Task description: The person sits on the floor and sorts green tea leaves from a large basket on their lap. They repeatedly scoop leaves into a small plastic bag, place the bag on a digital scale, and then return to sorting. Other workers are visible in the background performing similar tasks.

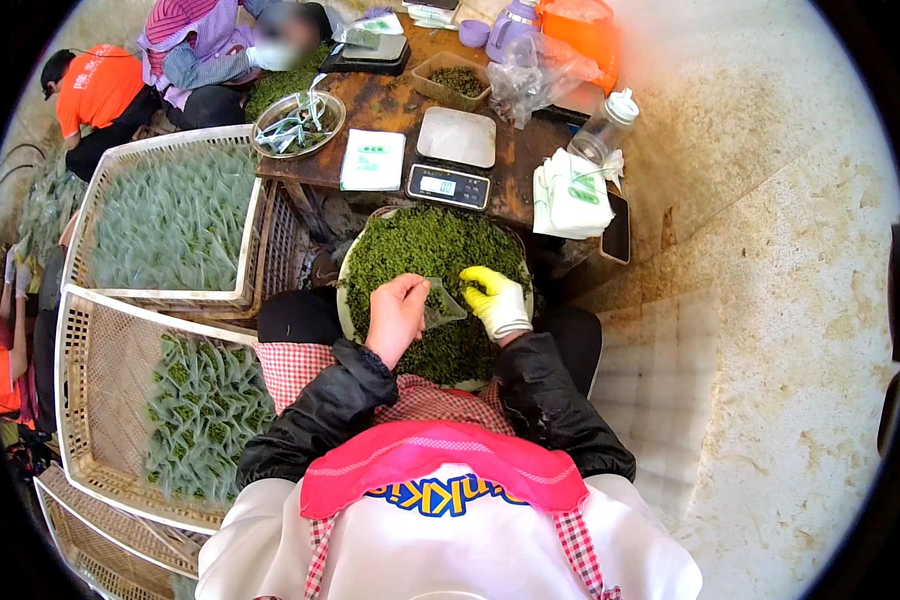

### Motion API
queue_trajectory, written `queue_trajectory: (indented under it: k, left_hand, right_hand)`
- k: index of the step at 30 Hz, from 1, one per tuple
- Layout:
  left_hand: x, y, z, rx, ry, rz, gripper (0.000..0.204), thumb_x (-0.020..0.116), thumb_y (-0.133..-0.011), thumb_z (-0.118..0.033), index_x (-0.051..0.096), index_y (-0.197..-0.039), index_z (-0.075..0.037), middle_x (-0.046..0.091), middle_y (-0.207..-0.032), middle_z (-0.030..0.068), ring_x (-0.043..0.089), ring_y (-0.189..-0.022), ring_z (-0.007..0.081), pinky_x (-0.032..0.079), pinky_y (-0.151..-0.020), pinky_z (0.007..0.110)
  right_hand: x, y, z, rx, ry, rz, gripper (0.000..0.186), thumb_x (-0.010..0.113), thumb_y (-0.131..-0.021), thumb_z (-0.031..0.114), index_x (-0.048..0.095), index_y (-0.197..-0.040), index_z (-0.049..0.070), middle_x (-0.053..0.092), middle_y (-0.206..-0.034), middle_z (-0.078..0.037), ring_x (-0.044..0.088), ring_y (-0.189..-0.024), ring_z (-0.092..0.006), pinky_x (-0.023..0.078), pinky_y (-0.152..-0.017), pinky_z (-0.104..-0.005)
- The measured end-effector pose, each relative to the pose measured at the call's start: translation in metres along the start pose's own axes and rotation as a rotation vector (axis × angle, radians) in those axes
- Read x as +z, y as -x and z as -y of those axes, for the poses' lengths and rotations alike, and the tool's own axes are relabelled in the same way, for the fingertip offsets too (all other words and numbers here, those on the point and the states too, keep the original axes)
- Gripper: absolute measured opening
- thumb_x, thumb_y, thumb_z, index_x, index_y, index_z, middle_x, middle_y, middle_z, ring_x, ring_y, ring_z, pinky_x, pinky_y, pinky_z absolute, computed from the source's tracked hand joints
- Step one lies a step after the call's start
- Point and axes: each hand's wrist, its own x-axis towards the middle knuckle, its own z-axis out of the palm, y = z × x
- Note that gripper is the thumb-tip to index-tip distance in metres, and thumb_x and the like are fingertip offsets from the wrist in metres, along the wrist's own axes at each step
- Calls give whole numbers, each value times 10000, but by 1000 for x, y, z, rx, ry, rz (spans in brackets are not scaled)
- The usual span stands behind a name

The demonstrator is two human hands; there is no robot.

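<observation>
My bare left hand (397,315) pinches the edge of a small translucent mesh-like bag (445,303). Close to its right side is my right hand (498,302), in a yellow and white glove, with thumb and fingers curled together; what they hold, if anything, is too small to make out. Both hands are above a wide round basin heaped with small green pieces (410,235) that look like green peppercorns. Just beyond the basin, a digital scale (448,187) with a bare metal plate sits at the table edge.
On the wooden table (402,112) are white packets (373,160), a bowl of sachets (299,126), a plastic box (448,82), a clear bottle (604,126) and a purple flask (513,28). Crates (110,400) of filled bags stand left. Other people (195,55) sit at the far left.
</observation>
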Motion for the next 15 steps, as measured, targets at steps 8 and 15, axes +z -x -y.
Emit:
queue_trajectory:
  k: [8,15]
  left_hand:
    - [3,-5,2,16,-49,31,214,532,-960,-148,641,-983,35,540,-558,17,490,-401,77,391,-372,241]
    - [1,-7,6,16,-57,14,216,520,-958,-137,636,-997,40,556,-588,25,512,-416,88,411,-373,247]
  right_hand:
    - [-49,7,73,195,-456,102,283,623,-861,-50,634,-1132,32,677,-1016,-48,614,-798,-84,489,-600,-214]
    - [-67,2,113,31,-474,277,270,627,-848,-68,625,-1108,7,672,-1047,-68,627,-871,-119,512,-724,-242]
